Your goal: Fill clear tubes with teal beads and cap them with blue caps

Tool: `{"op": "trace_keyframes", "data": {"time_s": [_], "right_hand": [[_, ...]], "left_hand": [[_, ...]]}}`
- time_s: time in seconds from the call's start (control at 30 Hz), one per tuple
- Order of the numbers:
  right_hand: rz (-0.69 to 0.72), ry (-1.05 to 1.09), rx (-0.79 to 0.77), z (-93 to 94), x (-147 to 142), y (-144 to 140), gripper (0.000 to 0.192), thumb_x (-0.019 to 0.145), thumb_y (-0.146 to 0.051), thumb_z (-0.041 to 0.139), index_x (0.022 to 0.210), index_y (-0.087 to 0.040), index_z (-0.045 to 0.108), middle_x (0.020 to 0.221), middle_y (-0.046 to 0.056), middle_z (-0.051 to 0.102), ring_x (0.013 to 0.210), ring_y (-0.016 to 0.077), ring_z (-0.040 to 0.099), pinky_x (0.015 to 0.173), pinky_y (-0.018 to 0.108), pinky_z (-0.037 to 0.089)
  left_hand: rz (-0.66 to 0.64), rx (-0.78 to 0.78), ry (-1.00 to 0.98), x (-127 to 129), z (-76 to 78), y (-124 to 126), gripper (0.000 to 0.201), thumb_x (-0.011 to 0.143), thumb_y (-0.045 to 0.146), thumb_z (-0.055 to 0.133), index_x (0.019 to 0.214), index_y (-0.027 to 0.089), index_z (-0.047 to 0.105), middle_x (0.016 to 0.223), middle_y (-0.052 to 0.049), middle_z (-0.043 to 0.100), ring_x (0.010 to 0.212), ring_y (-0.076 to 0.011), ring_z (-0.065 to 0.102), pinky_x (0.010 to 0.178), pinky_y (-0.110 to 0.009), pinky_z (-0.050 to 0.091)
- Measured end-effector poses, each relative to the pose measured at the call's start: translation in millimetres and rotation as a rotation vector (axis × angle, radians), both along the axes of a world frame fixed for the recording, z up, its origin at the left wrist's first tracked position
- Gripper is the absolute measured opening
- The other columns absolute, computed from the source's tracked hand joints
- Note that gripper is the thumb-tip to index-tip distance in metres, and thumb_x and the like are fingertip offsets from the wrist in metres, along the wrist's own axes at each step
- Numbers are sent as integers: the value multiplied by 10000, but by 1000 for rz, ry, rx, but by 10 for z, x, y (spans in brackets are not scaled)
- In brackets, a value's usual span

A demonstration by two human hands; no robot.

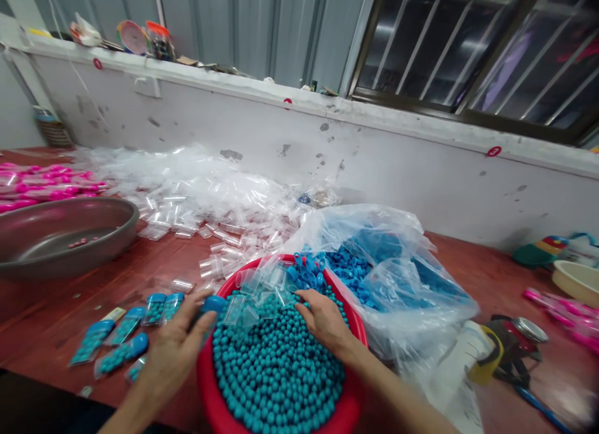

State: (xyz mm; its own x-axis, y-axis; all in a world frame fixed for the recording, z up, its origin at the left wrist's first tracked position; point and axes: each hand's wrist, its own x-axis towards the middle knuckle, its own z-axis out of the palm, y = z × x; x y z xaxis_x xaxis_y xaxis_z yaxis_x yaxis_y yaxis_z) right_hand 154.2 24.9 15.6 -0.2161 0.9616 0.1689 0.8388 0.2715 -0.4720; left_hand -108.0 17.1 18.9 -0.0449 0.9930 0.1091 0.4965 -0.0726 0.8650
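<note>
My left hand (180, 337) is closed around a small container whose rounded blue cap (214, 304) pokes out past the fingers; its body is mostly hidden. A red basin (359, 334) full of teal beads (276, 365) stands in front of me. Clear plastic tubes (253, 303) lie on top of the beads, with loose blue caps (306, 272) at the far rim. Over the beads, my right hand (324, 322) has its thumb and forefinger slightly apart, tips beside the clear tubes. Several bead-filled tubes with blue caps (126, 327) lie left of my left hand.
A clear bag (412, 284) of blue caps stands right of the basin. Behind it spreads a big heap of clear tubes (201, 184). A grey bowl (116, 228) and pink items (47, 181) are at left. A tape dispenser (500, 353) sits at right.
</note>
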Motion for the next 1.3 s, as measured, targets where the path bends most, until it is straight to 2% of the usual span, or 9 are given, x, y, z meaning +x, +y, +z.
{"op": "trace_keyframes", "data": {"time_s": [0.1, 0.2, 0.37, 0.47, 0.7, 0.77, 0.93, 1.13, 1.3], "right_hand": [[59, -139, 24, 48, -114, 44, 214, 859, -220, 445, 1036, -182, 559, 949, 51, 624, 882, 170, 588, 771, 253, 440], [123, -297, 65, 64, -331, 2, 170, 857, -250, 453, 990, -192, 542, 917, 44, 602, 791, 174, 598, 643, 244, 468], [316, -442, 189, -82, -733, 18, 386, 786, -303, 562, 1127, -188, 422, 1053, 87, 538, 761, 191, 570, 537, 263, 480], [338, -513, 248, -207, -828, 91, 222, 842, -137, 424, 1062, -155, 448, 973, 92, 548, 733, 179, 558, 527, 264, 476], [358, -491, 166, -204, -633, 144, 163, 861, -132, 366, 914, -176, 514, 831, 43, 585, 661, 167, 576, 504, 247, 447], [360, -414, 91, -155, -571, 141, 165, 849, -175, 412, 987, -178, 502, 874, 43, 602, 710, 174, 592, 553, 253, 457], [348, -296, -45, -96, -591, 189, 467, 770, -298, 549, 1189, -163, 391, 997, 89, 614, 878, 231, 585, 686, 302, 453], [282, -260, -56, -122, -586, 261, 258, 815, -211, 435, 1068, -193, 484, 956, 48, 637, 882, 185, 588, 710, 254, 426], [162, -242, -43, -32, -312, 32, 236, 840, -187, 399, 1045, -196, 517, 958, 48, 617, 877, 164, 582, 722, 228, 415]], "left_hand": [[218, -43, 320, -444, -9, 83, 467, 819, 397, 362, 1252, 223, 346, 1153, -73, 543, 1059, -298, 491, 854, -409, 397], [294, 95, 540, -582, -83, 127, 475, 845, 366, 291, 1262, 146, 349, 1222, -130, 487, 1104, -317, 458, 881, -450, 378], [37, 485, 591, -243, -223, 151, 351, 832, 342, 334, 1021, 150, 559, 962, -106, 620, 901, -246, 557, 824, -391, 429], [-111, 541, 576, 32, -273, 127, 294, 838, 301, 354, 985, 188, 583, 903, -72, 629, 853, -209, 564, 777, -345, 453], [-335, 318, 692, 353, -317, 73, 317, 791, 155, 402, 1066, 178, 559, 950, -86, 616, 892, -226, 549, 766, -357, 452], [-368, 252, 774, 390, -287, 91, 347, 775, 132, 403, 1087, 167, 549, 966, -99, 607, 917, -250, 537, 765, -378, 444], [-334, 208, 917, 411, -203, 224, 358, 792, 102, 318, 1024, 197, 573, 909, -96, 591, 848, -244, 545, 720, -362, 434], [-340, 98, 674, 433, -189, 400, 271, 782, 159, 378, 999, 172, 539, 935, -82, 611, 901, -208, 566, 791, -313, 414], [-352, 20, 505, 491, -145, 382, 218, 765, 207, 418, 959, 183, 515, 953, -63, 627, 901, -195, 576, 786, -290, 413]]}}
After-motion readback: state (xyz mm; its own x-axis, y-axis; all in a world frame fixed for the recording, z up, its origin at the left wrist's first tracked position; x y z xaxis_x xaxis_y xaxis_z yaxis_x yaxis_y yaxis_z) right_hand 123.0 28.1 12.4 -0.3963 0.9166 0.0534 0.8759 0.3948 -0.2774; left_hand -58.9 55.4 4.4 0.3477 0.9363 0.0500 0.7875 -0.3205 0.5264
